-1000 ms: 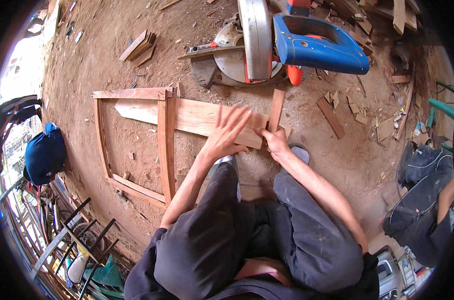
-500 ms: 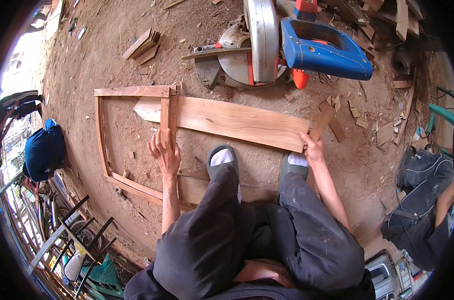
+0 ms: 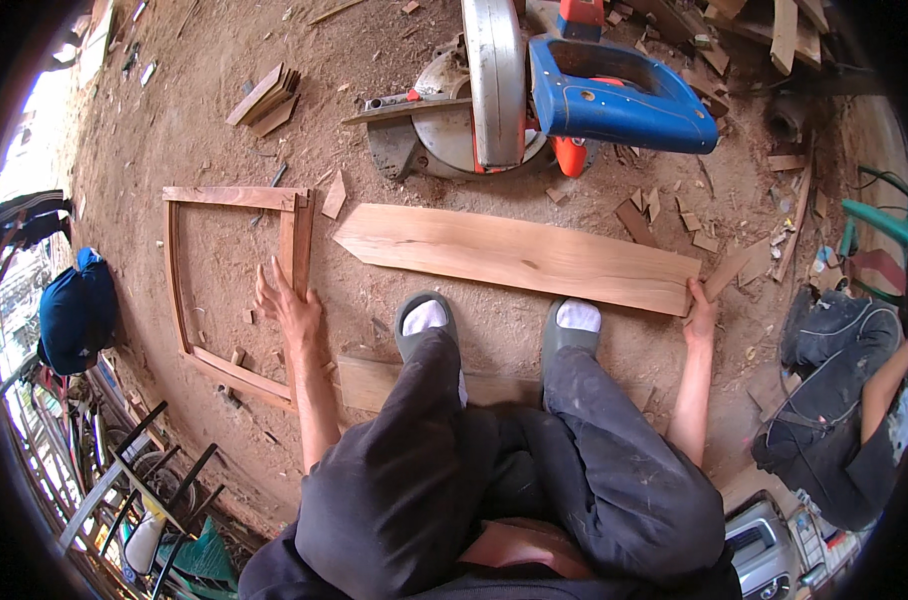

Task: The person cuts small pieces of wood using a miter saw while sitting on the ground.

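The pointed board (image 3: 519, 255) lies on the ground (image 3: 124, 200) ahead of the wearer's feet, its cut tip aimed left and its squared end at the right hand (image 3: 701, 318). That hand's fingers are closed on the squared end; a short strip (image 3: 736, 268) projects just beyond, apparently gripped along with it. To the left lies the wooden frame (image 3: 236, 194), flat and apart from the board. The left hand (image 3: 296, 315) is laid over its right rail, fingers spread; whether it grasps or merely rests cannot be told.

Progress, by judgement: the board's tip is shaped and the frame's sides are set together around an open middle; the lower right corner is partly obscured by the forearm. Board and frame are not joined, so any fitting between them remains outstanding.

Beyond the board stands a mitre saw (image 3: 499, 100); stacked offcuts (image 3: 264, 98) lie to its left.
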{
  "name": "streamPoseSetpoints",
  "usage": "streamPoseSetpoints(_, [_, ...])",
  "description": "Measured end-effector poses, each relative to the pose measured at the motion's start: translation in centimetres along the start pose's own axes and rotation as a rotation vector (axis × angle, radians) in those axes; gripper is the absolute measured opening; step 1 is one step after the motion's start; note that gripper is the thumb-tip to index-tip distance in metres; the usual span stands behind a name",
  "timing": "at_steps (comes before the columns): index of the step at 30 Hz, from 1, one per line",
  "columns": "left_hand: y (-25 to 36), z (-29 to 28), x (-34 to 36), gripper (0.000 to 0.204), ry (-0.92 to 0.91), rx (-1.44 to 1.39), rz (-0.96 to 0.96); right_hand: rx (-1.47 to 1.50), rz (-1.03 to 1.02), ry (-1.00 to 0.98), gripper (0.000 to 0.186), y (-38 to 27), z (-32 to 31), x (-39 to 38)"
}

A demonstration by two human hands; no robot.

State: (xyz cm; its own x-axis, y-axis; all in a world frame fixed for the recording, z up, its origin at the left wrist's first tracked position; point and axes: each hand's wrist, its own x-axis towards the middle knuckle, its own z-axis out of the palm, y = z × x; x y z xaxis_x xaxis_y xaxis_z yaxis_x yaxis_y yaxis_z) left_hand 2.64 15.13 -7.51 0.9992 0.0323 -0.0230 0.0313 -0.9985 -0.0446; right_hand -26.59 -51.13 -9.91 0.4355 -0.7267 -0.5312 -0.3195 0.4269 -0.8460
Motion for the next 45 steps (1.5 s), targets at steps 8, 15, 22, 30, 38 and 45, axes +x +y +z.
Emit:
streamPoseSetpoints(8, [6.8, 0.4, 9.4, 0.058, -0.022, -0.318, 0.356, -0.428, -0.041, 0.142, 0.024, -0.1, -0.9, 1.5])
streamPoseSetpoints(15, [9.0, 1.5, 13.1, 0.04, -0.181, -0.516, 0.282, -0.405, -0.032, 0.166, 0.025, 0.3, -1.5, 1.6])
streamPoseSetpoints(22, [6.6, 1.9, 26.3, 0.036, -0.198, -0.876, 0.175, -0.387, -0.016, 0.008, 0.025, 1.0, 2.4, 1.5])
streamPoseSetpoints(30, [14.4, -5.1, 28.8, 0.064, -0.125, -0.788, 0.341, -0.467, -0.138, -0.006, 0.024, 0.8, 5.3, 2.5])
streamPoseSetpoints(38, [15.2, -3.6, 9.7, 0.063, -0.385, -0.834, 0.688, -0.302, -0.023, -0.085, 0.022, -0.3, 7.9, 1.7])
streamPoseSetpoints(45, [21.7, -1.9, 0.4, 0.116, -0.303, -0.501, 0.907, 0.372, 0.042, -0.168, 0.032, -3.9, 10.6, 0.0])
